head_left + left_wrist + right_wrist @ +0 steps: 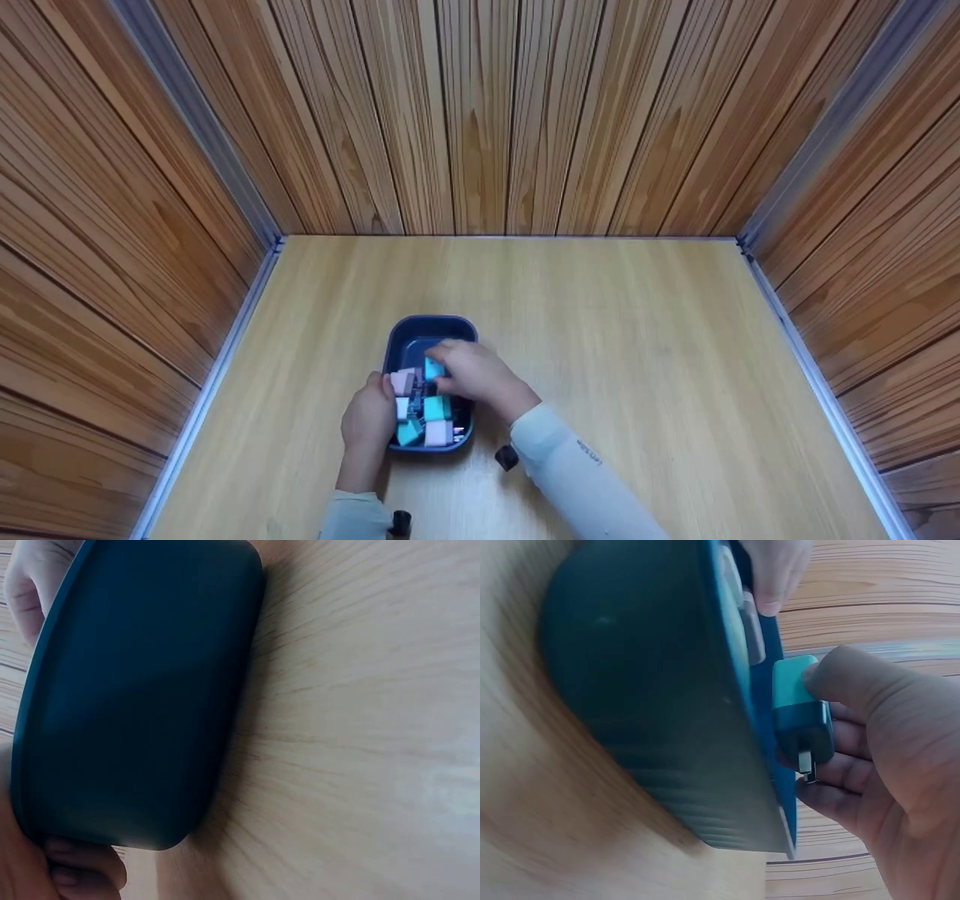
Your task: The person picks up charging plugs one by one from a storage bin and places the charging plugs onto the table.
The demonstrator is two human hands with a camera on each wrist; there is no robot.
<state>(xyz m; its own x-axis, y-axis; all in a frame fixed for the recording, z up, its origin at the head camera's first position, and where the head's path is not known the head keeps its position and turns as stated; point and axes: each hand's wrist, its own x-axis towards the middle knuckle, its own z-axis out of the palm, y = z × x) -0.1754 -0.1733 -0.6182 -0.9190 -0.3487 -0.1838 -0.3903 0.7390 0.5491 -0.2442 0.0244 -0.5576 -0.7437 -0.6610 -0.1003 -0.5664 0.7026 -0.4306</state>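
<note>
A dark blue rounded box (432, 318) stands on the wooden tabletop. My left hand (369, 421) grips its left side, with the thumb at the rim and fingertips (86, 870) against the outer wall. Over the box's middle, my right hand (480, 373) pinches a turquoise-and-dark plug-like block (801, 690) with metal prongs, thumb on its turquoise end. In the box's near half lie several similar small blocks, including a pink one (439, 433), a white one (403, 408) and a turquoise one (437, 409). The right hand hides part of the box's right rim.
Wood-panelled walls (480, 120) rise behind and at both sides, joined by grey metal edging (262, 225). The tabletop (615, 352) spreads to the right of the box. A small black device (506, 457) juts from the right wrist, another (401, 523) from the left.
</note>
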